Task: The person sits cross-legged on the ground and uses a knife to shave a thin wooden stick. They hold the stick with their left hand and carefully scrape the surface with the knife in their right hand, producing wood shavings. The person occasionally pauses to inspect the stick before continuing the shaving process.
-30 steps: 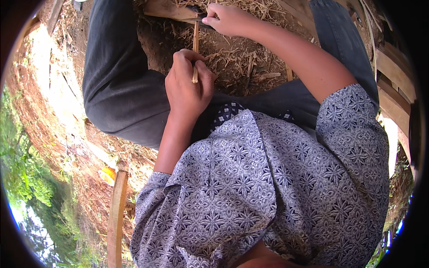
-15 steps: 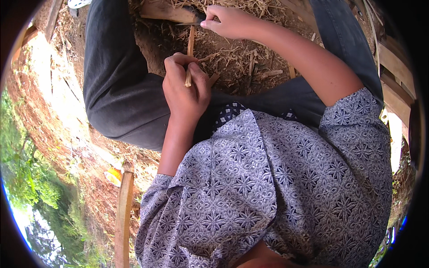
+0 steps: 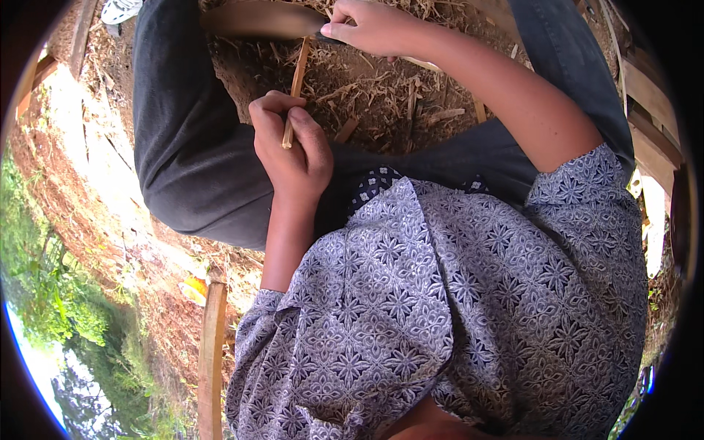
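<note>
In my left hand is a thin split stick of pale wood, gripped between thumb and curled fingers. One end pokes out near the thumb, and the other points forward, away from my body. My right hand is closed round the dark handle of a knife at the top of the view. Its broad brownish blade reaches left, smeared by motion, near the far end of the stick. Whether blade and stick touch, I cannot tell.
Wood shavings litter the brown soil between my legs, with a small wood scrap close to my left hand. Timber pieces lie at the right. A wooden post stands lower left. A pale shoe shows at top left.
My left hand has shifted a little left with the stick. The knife blade, a thin line before, now shows broad and blurred, farther left; my right hand has moved slightly up and left.
</note>
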Demonstrator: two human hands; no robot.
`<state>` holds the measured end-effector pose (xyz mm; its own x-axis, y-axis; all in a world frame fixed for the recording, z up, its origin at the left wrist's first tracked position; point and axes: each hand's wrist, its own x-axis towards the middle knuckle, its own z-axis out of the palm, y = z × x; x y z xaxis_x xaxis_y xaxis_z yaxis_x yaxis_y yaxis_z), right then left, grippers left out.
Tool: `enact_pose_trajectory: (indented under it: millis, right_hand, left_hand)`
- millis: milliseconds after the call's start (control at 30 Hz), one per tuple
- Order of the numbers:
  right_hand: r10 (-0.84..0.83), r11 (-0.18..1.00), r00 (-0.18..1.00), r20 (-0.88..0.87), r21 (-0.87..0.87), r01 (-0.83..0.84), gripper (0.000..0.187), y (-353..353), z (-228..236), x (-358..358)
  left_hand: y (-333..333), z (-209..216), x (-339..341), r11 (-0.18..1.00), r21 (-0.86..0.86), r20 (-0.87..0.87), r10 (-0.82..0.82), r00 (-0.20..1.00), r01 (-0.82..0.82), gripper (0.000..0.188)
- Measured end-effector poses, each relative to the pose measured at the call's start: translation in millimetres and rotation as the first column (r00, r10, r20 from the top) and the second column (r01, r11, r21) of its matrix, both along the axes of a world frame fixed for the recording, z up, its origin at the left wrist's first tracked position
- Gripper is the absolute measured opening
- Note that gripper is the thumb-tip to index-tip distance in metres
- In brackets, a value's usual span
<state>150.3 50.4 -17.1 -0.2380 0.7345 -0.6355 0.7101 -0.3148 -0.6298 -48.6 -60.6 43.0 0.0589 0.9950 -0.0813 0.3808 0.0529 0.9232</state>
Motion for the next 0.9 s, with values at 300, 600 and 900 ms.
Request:
enact_pose_trajectory:
  millis: [300, 600, 900]
  right_hand:
    - [0.082, 0.993, 0.996, -0.018, 0.088, -0.08, 0.034, -10.1, -5.8, -1.5]
    - [0.034, 0.995, 0.999, 0.036, 0.094, -0.037, 0.034, -11.6, -17.3, -6.0]
    - [0.093, 0.974, 0.989, 0.114, 0.193, -0.114, 0.034, -9.0, -56.6, -4.8]
  left_hand:
    - [5.9, 8.0, 1.1, 0.991, 0.069, -0.063, -0.107, 0.992, 0.112, 0.005]
    - [4.9, 7.5, 4.5, 0.985, 0.096, -0.074, -0.136, 0.988, 0.143, 0.005]
    - [4.9, 11.2, 5.4, 0.982, 0.071, -0.101, -0.169, 0.98, 0.177, 0.005]
